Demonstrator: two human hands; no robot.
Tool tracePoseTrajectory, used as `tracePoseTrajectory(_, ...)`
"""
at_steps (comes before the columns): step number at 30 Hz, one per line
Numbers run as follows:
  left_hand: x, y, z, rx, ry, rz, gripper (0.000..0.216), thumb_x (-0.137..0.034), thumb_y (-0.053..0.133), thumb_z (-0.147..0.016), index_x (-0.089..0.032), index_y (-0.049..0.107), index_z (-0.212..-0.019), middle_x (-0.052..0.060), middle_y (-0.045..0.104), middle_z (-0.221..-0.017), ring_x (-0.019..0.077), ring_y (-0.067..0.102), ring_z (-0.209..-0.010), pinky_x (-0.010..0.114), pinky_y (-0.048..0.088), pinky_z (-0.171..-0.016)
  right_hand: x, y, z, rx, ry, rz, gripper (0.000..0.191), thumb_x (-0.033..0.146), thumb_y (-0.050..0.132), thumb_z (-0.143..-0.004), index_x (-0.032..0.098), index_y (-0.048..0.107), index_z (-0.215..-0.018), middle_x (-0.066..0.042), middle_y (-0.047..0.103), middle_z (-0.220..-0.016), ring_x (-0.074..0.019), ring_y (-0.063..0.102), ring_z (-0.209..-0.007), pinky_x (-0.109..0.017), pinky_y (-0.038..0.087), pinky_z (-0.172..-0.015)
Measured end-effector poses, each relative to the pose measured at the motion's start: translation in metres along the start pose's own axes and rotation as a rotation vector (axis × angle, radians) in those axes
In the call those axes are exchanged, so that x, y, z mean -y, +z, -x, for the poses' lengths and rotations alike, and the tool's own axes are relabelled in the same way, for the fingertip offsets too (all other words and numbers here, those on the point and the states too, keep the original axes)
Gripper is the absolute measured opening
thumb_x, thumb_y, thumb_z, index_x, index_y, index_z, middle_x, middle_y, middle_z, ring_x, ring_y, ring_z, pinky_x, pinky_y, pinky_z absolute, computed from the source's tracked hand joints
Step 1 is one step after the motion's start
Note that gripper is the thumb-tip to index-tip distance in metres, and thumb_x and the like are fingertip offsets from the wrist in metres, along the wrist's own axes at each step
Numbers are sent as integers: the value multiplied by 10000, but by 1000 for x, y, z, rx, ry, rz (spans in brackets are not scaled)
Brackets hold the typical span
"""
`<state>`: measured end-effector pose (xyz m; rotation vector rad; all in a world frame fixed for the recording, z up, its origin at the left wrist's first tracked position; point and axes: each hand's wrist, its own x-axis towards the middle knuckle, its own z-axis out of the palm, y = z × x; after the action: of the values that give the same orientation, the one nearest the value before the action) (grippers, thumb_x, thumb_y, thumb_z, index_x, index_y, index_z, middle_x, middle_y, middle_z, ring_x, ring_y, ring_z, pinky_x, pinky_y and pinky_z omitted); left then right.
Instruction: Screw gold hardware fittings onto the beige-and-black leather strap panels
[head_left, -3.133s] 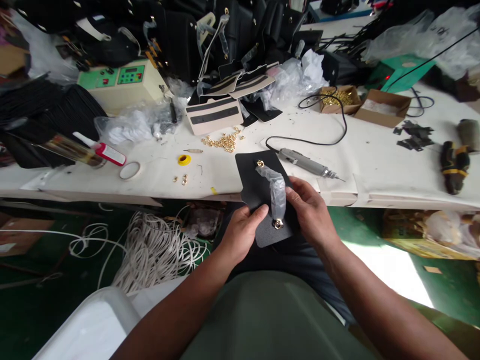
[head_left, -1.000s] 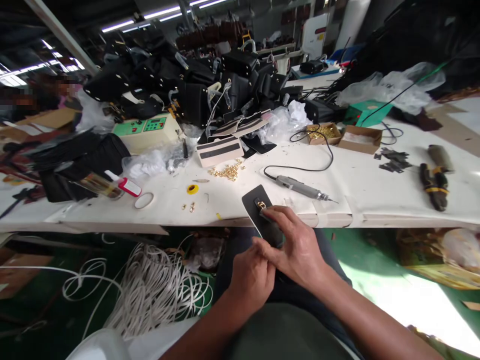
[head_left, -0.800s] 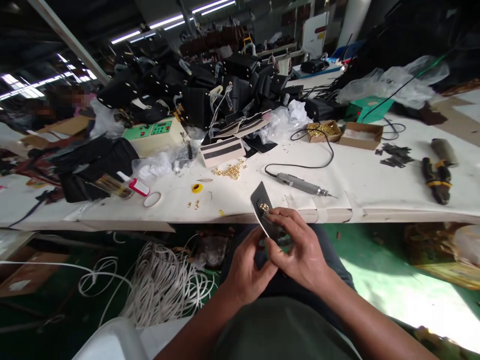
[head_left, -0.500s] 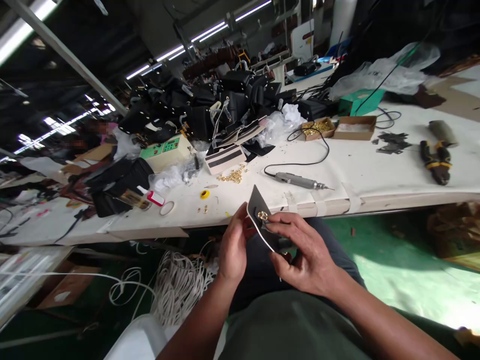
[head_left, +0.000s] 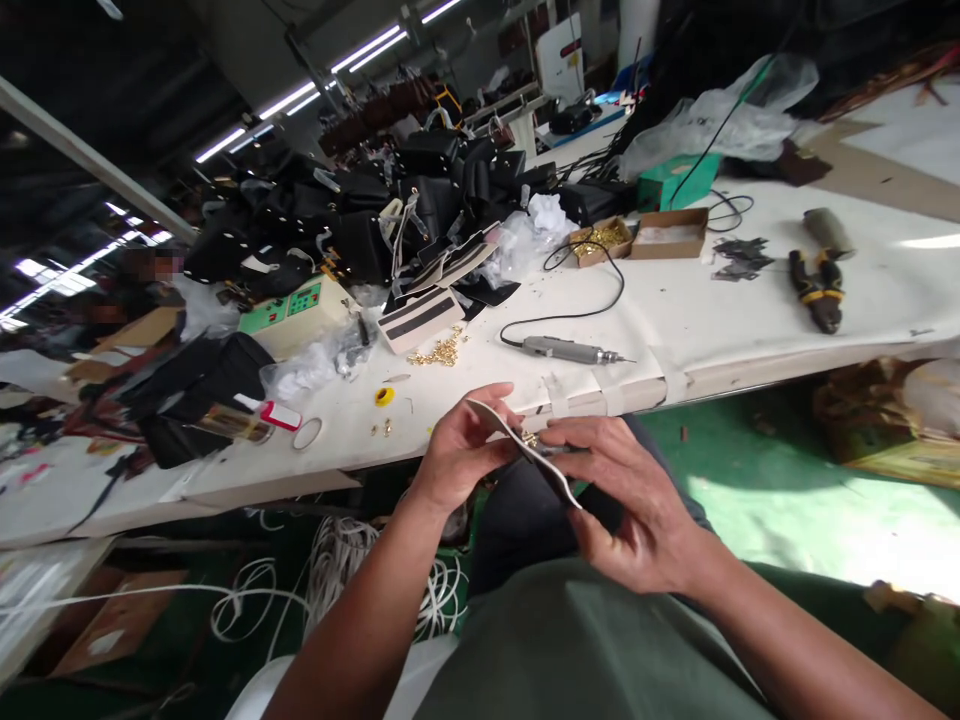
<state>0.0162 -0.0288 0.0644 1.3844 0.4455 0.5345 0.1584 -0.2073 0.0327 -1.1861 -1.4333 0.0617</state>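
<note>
Over my lap, my left hand (head_left: 461,455) grips a thin flap-like leather piece (head_left: 553,480) by its far end, fingers and thumb closed on it. The piece is turned nearly edge-on, with a pale edge and a dark face. Gold-coloured metal hardware (head_left: 530,438) sticks out from its right side. My right hand (head_left: 637,500) curls around the near part, fingertips at the hardware and thumb by the lower edge. Its fingers partly hide the hardware. On the table beyond lies a grey electric screwdriver (head_left: 574,350) with a black cord.
Gold pieces (head_left: 439,350) lie loose beside a striped pale panel (head_left: 420,318). Pliers (head_left: 817,290) rest at the right. Behind stand small cardboard boxes (head_left: 667,235), a control box (head_left: 300,315) and piled black bags (head_left: 360,240). A red-and-white bottle (head_left: 279,414) lies left.
The leather piece has turned from showing its dark face to nearly edge-on. My left hand has shifted, its thumb now across the piece. The view has swung slightly right.
</note>
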Motion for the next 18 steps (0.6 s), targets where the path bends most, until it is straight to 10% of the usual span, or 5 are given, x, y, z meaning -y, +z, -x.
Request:
tracePoseTrajectory(4, 10, 8, -15, -10, -141, -88, 361, -352, 942, -747, -150, 798, -1009, 70, 809, -938, 228, 745, -886, 346, 592, -858, -15, -8, 0, -98, 331, -91, 116, 285, 607, -1002, 230, 709, -993, -75, 726, -1073, -277, 670, -1075, -406, 532, -928)
tracePoseTrajectory(9, 32, 13, -35, -83, -208, 8, 426, -400, 899, -793, -162, 784, -1127, 100, 828, -1072, 262, 768, -947, 366, 595, -866, -50, 1, -7, -199, 866, -365, 372, 561, 667, -975, 211, 690, -851, 2, 650, -769, -184, 597, -741, -283, 473, -678)
tracePoseTrajectory(18, 82, -29, -54, -282, -332, 23, 397, -407, 857, -789, -131, 741, -1049, 109, 808, -1011, 251, 754, -899, 360, 586, -832, -94, 60, 2, -130, 1223, -750, 499, 619, 840, -784, 169, 780, -990, -63, 790, -823, -246, 705, -713, -347, 578, -656)
